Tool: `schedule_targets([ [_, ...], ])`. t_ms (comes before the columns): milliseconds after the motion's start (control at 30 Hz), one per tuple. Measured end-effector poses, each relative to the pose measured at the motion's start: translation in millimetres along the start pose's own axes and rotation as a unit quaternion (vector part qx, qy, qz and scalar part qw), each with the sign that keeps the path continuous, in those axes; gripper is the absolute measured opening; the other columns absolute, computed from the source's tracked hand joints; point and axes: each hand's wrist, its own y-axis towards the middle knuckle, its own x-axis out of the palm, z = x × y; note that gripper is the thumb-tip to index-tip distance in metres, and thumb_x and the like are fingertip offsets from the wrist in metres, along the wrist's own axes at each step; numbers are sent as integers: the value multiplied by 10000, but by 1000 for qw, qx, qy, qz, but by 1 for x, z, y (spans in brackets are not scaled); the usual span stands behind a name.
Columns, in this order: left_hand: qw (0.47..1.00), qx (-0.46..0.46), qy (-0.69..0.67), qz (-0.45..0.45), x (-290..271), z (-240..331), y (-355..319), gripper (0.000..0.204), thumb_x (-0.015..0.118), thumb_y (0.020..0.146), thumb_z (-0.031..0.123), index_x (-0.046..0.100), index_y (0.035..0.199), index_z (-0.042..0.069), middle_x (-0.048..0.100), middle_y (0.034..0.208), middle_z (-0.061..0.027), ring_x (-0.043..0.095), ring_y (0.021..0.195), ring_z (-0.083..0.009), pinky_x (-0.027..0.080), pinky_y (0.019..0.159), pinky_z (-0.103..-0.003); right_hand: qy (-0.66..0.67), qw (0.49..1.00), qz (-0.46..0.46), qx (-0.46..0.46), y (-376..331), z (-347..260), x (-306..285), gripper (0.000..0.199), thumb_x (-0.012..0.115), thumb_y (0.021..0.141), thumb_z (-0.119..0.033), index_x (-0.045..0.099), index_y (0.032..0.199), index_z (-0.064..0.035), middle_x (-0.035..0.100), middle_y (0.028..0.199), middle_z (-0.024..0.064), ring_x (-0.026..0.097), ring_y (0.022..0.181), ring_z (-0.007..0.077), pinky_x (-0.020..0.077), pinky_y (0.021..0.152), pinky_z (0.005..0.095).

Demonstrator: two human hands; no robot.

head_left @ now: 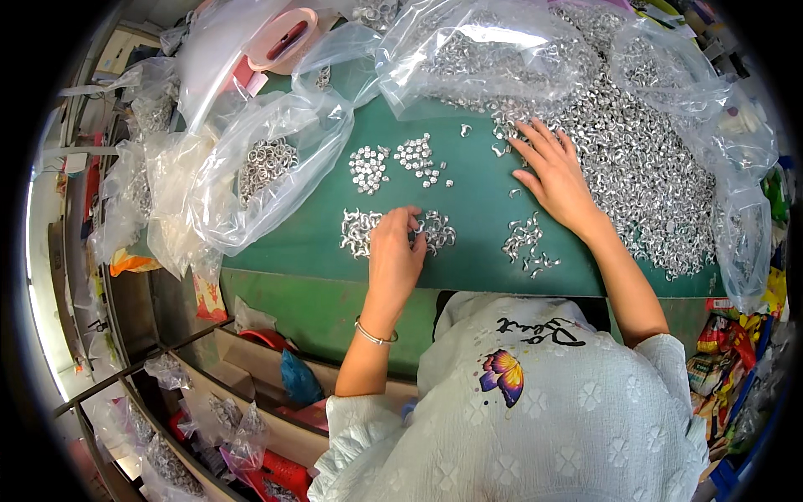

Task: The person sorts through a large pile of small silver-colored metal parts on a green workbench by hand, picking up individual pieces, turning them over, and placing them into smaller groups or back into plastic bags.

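Note:
My left hand is down on a small pile of curved silvery metal pieces near the table's front edge. Its fingers are curled together, and what they hold, if anything, is hidden. My right hand lies with fingers spread at the left edge of a large heap of similar curved metal pieces. A loose group of such pieces lies just in front of it. Beyond my left hand are two clusters of small silvery flower-shaped pieces, with a few strays beside them.
A clear plastic bag on the left holds silvery rings. More clear bags cover the heap's far side. At the far left stands a pink container on the green table. Below are drawers with bagged parts.

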Motion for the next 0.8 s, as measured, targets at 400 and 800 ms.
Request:
schedule_targets([
  [400, 997, 11, -77, 20, 2, -3, 4, 307, 598, 768, -131, 570, 1047, -5, 563, 822, -117, 564, 758, -260, 473, 703, -339, -7, 999, -42, -9, -8, -6, 3, 528, 661, 841, -247, 498, 1298, -38, 421, 1409, 130, 297, 1375, 311, 240, 1118, 498],
  [800, 984, 15, 117, 133, -20, -35, -4, 172, 625, 826, 22, 607, 996, 35, 578, 982, -95, 560, 938, -286, 408, 820, -412, 26, 999, -33, 4, -7, -6, 5, 486, 640, 862, -244, 508, 1288, -50, 418, 1419, 116, 304, 1378, 297, 232, 1114, 506],
])
